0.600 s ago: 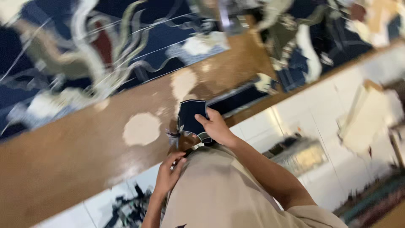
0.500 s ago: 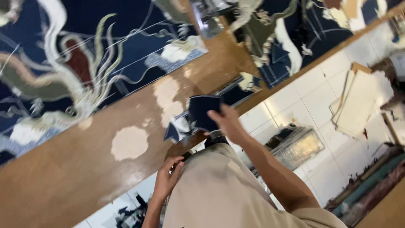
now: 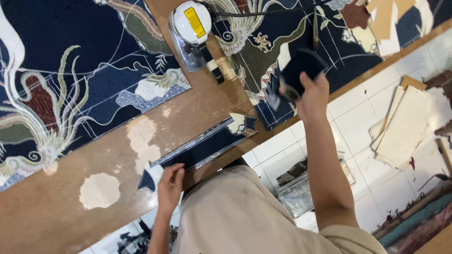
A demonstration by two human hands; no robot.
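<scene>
My left hand [image 3: 170,188] pressing flat on the long dark blue strip [image 3: 202,148] at the wooden table [image 3: 70,188] edge, my right hand [image 3: 311,96] closed around a dark fabric piece [image 3: 301,68], lifted over the patterned carpet [image 3: 70,70], near the white cutting machine [image 3: 190,23].

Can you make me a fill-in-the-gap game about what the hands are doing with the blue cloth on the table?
1. The right hand lifts a dark ____ piece of cloth.
2. The left hand presses on a long dark strip lying on the ____ table.
3. The white cutting machine has a ____ label on top.

Missing words: blue; wooden; yellow
</scene>
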